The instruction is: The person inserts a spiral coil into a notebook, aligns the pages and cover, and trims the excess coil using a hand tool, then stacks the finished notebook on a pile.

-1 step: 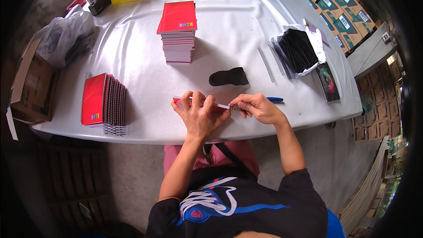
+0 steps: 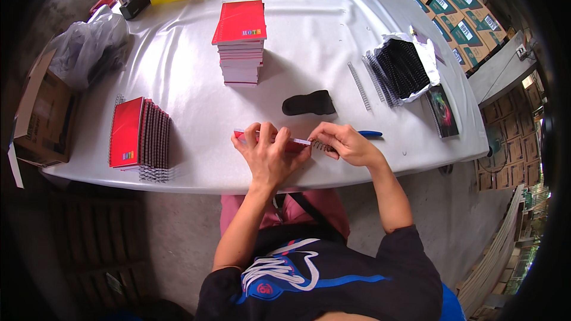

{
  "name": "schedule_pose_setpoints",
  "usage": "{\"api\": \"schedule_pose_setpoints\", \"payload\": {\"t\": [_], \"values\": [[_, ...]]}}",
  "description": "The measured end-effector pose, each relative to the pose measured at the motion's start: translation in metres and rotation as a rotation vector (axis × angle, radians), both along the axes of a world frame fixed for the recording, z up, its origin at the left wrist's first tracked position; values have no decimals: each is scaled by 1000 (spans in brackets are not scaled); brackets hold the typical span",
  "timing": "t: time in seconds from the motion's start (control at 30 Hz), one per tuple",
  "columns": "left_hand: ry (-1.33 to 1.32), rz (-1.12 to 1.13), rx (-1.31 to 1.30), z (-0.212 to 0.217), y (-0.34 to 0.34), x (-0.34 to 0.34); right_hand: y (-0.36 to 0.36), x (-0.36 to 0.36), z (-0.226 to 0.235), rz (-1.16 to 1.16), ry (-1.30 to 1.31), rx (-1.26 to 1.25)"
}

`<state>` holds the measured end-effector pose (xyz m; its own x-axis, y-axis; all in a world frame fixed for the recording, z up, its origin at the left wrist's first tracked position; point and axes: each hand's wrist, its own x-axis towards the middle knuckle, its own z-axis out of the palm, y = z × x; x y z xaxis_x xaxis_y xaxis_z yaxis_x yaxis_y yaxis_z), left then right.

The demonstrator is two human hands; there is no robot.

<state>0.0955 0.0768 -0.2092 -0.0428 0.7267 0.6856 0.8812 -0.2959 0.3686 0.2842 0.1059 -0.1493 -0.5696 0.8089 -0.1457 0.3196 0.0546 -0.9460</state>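
Observation:
My left hand (image 2: 267,150) is closed around a red-covered notebook (image 2: 239,135), which stands on its edge near the front of the table. Its pale page edge runs along the top, and my fingers cover most of the cover. At the notebook's right end, my right hand (image 2: 344,142) pinches a dark spiral binding coil (image 2: 321,145). The coil's tip meets the notebook's corner; how far it is threaded is hidden. Just beyond both hands lies a black, shoe-sole-shaped object (image 2: 309,104). A blue pen-like tool (image 2: 370,134) rests beside my right hand.
A tall stack of red notebooks (image 2: 241,21) stands farther back; coil-bound ones (image 2: 126,134) are piled at left. Black coils (image 2: 404,71) lie on white wrapping at right, near a dark notebook (image 2: 441,110). A cardboard box (image 2: 44,113) and plastic bag (image 2: 89,47) flank the left edge.
My right hand's fingers have shifted slightly, and the coil in them has turned or tilted a little. The left hand and the notebook stay in place.

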Motion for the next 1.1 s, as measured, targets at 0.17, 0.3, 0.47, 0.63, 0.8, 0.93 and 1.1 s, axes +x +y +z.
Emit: {"api": "schedule_pose_setpoints", "payload": {"t": [0.17,0.3,0.47,0.63,0.8,0.93,1.1], "values": [[14,-32,-62,4,0,-2,4,-6,-5,49,-15,444],[39,-29,-88,6,0,-7,0,-9,2,109,-136,588],[61,6,-82,5,2,-2,-11,-13,-2,17,-351,767],[67,10,-74,3,0,-8,-21,-21,7,-109,-219,560],[115,20,-27,7,0,-8,-18,-5,0,-115,-134,611],[102,6,-54,9,-2,-14,12,-10,7,-10,-226,125],[110,-26,-81,13,-2,-9,60,-5,-34,-122,-450,951]]}}
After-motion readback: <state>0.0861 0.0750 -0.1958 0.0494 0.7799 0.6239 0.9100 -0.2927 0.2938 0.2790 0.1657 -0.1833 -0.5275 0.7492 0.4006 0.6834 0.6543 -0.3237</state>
